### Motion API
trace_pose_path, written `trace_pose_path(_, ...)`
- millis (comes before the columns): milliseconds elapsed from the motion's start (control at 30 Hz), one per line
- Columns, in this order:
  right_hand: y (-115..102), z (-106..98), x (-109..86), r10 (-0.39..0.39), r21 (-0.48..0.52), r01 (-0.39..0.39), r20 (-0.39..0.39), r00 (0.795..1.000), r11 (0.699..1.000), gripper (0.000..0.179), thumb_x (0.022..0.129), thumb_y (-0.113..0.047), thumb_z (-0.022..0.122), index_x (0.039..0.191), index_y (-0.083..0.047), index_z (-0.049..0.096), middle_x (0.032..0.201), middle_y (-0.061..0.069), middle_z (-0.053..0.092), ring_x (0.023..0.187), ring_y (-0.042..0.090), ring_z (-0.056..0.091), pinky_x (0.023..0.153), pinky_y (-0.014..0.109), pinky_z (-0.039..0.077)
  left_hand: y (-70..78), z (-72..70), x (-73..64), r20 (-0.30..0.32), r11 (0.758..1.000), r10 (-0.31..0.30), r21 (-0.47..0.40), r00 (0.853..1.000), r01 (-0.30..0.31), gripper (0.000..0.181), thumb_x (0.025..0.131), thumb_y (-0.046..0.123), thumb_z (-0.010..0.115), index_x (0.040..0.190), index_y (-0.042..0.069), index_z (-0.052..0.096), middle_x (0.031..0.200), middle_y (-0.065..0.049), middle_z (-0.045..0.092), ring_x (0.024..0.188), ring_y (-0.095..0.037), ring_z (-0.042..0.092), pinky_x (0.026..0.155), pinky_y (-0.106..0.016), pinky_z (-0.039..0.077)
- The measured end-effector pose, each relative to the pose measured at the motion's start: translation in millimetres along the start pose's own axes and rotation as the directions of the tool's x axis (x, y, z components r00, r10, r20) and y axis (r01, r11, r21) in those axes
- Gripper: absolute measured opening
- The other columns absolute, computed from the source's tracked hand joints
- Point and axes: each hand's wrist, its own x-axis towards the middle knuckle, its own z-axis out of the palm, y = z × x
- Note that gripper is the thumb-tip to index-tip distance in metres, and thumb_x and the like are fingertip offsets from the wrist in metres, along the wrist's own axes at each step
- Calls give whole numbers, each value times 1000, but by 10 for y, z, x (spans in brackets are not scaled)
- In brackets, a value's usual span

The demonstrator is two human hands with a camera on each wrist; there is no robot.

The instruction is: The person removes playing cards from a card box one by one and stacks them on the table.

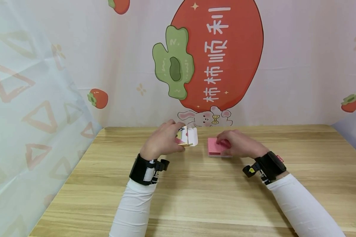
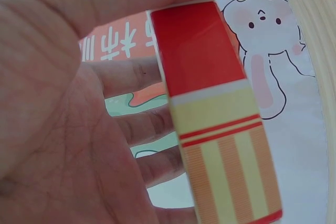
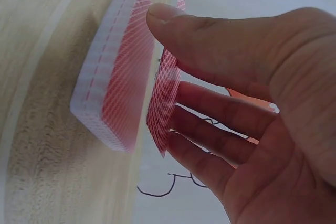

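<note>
My left hand (image 1: 163,140) grips a playing-card box (image 2: 215,108) by its sides, thumb along one edge and fingers on the other. Red, yellow and striped panels cover the box's narrow side in the left wrist view. Its white flap (image 1: 193,136) stands open to the right, beside a card face with an "A". To the right, a deck of cards (image 3: 123,72) with red patterned backs lies on the table. Just over the deck, my right hand (image 1: 240,144) pinches a thin red-backed card (image 3: 163,98) between thumb and fingers, a narrow gap apart from the deck.
The wooden table (image 1: 195,197) ends at a back edge against a white printed cloth (image 1: 130,65) with a big red persimmon and a rabbit. Another cloth hangs along the left side. Black camera straps (image 1: 270,166) sit on both wrists.
</note>
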Motion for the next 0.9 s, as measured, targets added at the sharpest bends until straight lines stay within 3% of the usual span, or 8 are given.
trace_pose_path(333,11,42,22,-4,-4,4,24,1000,1000,43,70,-26,77,110,-14,66,122,7,56,112,27,49,90,40,41,8,-5,-5,1,1000,-4,-10,1000,4,73,62,27,78,128,17,50,99,1,45,89,-16,43,72,-27,39)
trace_pose_path(900,58,86,39,-37,-4,37,17,999,999,41,70,-25,77,108,-13,67,118,6,57,108,25,52,87,37,43,3,-6,-5,0,1000,-3,-1,1000,3,72,63,28,77,128,17,50,100,0,45,90,-17,43,73,-27,39)
